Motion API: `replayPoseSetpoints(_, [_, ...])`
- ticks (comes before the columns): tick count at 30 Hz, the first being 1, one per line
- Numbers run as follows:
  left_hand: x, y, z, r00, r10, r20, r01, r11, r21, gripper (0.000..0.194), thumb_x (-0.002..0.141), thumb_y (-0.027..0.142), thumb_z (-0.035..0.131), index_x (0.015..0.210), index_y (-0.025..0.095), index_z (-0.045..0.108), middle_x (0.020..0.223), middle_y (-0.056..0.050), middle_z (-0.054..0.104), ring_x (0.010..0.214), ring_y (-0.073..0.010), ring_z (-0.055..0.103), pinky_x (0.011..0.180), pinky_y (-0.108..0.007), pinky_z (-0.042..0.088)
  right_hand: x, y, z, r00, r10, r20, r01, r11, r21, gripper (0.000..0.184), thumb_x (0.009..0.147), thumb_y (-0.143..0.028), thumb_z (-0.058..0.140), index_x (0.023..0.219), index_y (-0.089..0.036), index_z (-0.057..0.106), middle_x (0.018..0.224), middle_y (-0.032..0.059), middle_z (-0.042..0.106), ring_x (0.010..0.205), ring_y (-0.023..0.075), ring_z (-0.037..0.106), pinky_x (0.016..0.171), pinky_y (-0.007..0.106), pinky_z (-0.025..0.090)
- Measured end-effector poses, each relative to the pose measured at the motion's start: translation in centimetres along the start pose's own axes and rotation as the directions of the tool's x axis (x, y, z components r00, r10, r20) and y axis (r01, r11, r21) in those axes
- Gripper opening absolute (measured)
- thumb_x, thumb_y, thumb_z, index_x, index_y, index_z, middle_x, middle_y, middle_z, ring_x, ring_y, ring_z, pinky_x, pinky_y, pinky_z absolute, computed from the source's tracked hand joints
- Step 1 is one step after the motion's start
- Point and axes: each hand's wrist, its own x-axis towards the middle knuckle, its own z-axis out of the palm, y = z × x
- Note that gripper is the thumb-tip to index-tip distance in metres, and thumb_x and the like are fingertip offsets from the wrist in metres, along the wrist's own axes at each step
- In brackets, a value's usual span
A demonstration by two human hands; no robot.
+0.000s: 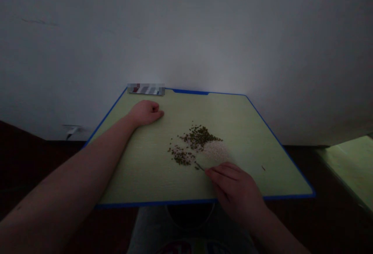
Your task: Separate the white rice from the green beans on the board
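Our R hand (236, 193) has fingers (221, 172) pinching a thin stem (199, 166), seeds (198, 137) just past the tips: tiny, light, rolly, so fingertips only. L hand (145, 113) curled shut.

A white wall (186, 32) fills the top of the view, with a small white fitting (71, 131) low at its left – a dark wooden bench (37, 157) runs beneath it, and a 2nd green board (352, 168) sits cut off at the right edge.

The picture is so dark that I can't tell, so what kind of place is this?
It's probably a room at home: a green board with a blue edge lies on a dark table by a plain white wall, with small green seeds on it.
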Motion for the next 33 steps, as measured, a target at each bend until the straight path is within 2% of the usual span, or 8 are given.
replayPoseSetpoints(19, [0.1, 0.0, 0.0, 1.000, 0.001, 0.002, -0.001, 1.000, 0.027, 0.037, 0.077, 0.049, 0.054, 0.055, 0.022, 0.041, 0.052, 0.000, 0.042, 0.053, -0.0137, 0.036, 0.054, -0.031, 0.024, 0.2, 0.1, -0.3, 0.999, -0.036, 0.018, 0.034, 0.995, 0.093, 0.029, 0.090, -0.006, 0.049, 0.108, -0.013, 0.071, 0.094, 0.0082, 0.078, 0.079, 0.0207, 0.071, 0.079, 0.038, 0.061])
replayPoseSetpoints(29, [0.1, -0.1, 0.1, 1.000, 0.003, -0.004, -0.003, 1.000, 0.018, 0.036, 0.077, 0.049, 0.053, 0.055, 0.023, 0.041, 0.052, 0.001, 0.042, 0.054, -0.0144, 0.037, 0.054, -0.032, 0.024, 0.5, -1.3, 1.1, 0.996, -0.086, 0.012, 0.087, 0.988, -0.128, 0.033, 0.087, -0.003, 0.046, 0.103, -0.012, 0.073, 0.090, 0.0086, 0.079, 0.078, 0.0221, 0.070, 0.074, 0.035, 0.062])
replayPoseSetpoints(33, [0.0, 0.0, 0.0, 1.000, -0.006, 0.003, 0.006, 1.000, 0.001, 0.036, 0.077, 0.048, 0.054, 0.055, 0.023, 0.041, 0.051, 0.001, 0.041, 0.053, -0.0143, 0.036, 0.054, -0.032, 0.024, 0.4, -1.1, 1.3, 0.998, -0.058, 0.009, 0.058, 0.974, -0.217, 0.032, 0.085, -0.002, 0.049, 0.103, -0.010, 0.074, 0.091, 0.0092, 0.078, 0.077, 0.0240, 0.070, 0.072, 0.037, 0.062])
